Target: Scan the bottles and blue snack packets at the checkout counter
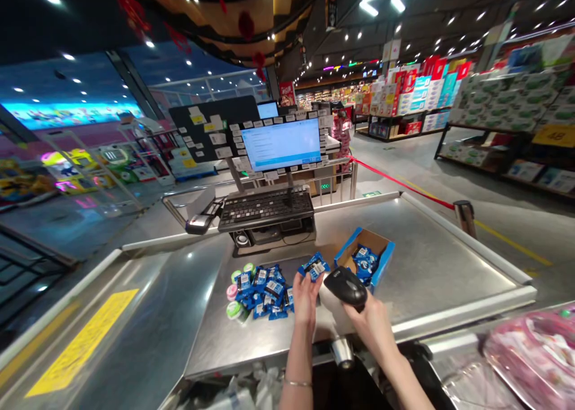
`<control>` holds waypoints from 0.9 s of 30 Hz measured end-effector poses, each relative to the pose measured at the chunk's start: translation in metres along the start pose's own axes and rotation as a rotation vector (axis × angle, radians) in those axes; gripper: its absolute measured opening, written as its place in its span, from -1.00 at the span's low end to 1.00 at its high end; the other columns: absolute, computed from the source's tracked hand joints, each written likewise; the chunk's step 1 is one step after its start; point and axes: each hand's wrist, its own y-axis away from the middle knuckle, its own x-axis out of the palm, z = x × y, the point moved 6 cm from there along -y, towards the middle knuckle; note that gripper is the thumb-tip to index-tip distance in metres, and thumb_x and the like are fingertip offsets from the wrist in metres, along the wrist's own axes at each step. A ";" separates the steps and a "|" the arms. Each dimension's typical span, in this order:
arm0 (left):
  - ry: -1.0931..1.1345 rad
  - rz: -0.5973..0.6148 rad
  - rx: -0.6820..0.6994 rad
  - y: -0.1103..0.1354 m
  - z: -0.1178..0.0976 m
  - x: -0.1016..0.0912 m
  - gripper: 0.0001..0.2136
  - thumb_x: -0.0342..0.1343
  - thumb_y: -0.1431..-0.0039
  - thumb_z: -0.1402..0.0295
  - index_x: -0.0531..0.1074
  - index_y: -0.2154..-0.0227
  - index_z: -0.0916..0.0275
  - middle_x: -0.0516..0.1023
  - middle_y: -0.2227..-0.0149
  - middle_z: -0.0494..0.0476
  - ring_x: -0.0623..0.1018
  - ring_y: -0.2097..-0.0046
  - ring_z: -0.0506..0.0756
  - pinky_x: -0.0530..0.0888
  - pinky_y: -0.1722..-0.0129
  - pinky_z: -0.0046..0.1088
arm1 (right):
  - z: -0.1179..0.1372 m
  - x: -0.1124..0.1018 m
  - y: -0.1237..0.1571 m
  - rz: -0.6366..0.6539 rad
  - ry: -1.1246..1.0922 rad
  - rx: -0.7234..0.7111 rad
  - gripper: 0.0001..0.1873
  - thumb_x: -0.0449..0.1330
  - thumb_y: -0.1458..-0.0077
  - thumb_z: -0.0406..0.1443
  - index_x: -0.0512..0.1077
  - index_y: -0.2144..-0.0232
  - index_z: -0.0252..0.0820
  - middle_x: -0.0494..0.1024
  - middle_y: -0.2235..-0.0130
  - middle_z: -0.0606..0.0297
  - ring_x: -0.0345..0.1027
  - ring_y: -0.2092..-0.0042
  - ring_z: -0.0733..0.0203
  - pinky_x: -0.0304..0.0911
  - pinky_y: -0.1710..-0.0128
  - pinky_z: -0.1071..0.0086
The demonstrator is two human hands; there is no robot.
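Observation:
My left hand [306, 296] holds up a small blue packet [315, 267] by its near edge, with a white label facing up. Gripped in my right hand [369, 321] is a black barcode scanner [345, 287], its head close beside that packet. Left of my hands, a pile of similar blue packets [269, 290] lies on the metal counter [215, 353]. Several small round tubs [234, 310] with green or pink lids stand along the pile's left side. Behind the scanner, an open blue carton [385, 265] has more blue packets [366, 261] inside.
A keyboard [267, 208] rests on a stand beneath a lit monitor [282, 144] edged with paper tags. To its left sits a card terminal [200, 221]. A metal cup-shaped piece [342, 351] is at the counter's front edge. A pink clear-wrapped package [534, 359] lies at the lower right.

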 end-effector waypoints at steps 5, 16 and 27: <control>-0.038 0.003 0.018 -0.004 -0.003 -0.007 -0.60 0.23 0.03 0.19 0.22 0.19 0.23 0.54 0.18 0.19 0.56 0.08 0.15 0.43 -0.06 -0.21 | 0.001 0.004 -0.001 0.020 0.015 -0.023 -0.62 0.03 -0.04 -0.20 0.45 0.15 -0.26 0.61 0.33 0.09 0.52 0.27 -0.01 0.30 0.35 0.35; -0.105 -0.079 0.063 -0.008 -0.003 -0.026 -0.60 0.21 0.01 0.15 0.20 0.22 0.21 0.52 0.25 0.11 0.58 0.20 0.09 0.48 0.07 -0.28 | -0.005 0.011 -0.003 0.007 -0.099 0.011 -0.55 0.06 0.03 -0.11 0.46 0.16 -0.24 0.61 0.36 0.13 0.51 0.31 0.01 0.31 0.35 0.33; -1.735 -0.025 0.035 -0.116 -0.067 -0.044 -0.80 0.18 0.06 0.36 0.46 0.31 0.24 0.58 0.23 0.27 0.51 0.05 0.23 0.36 0.08 -0.32 | -0.014 0.015 -0.011 -0.037 -0.143 -0.014 -0.60 0.07 0.04 -0.09 0.49 0.30 -0.24 0.61 0.41 0.12 0.49 0.37 0.02 0.31 0.39 0.33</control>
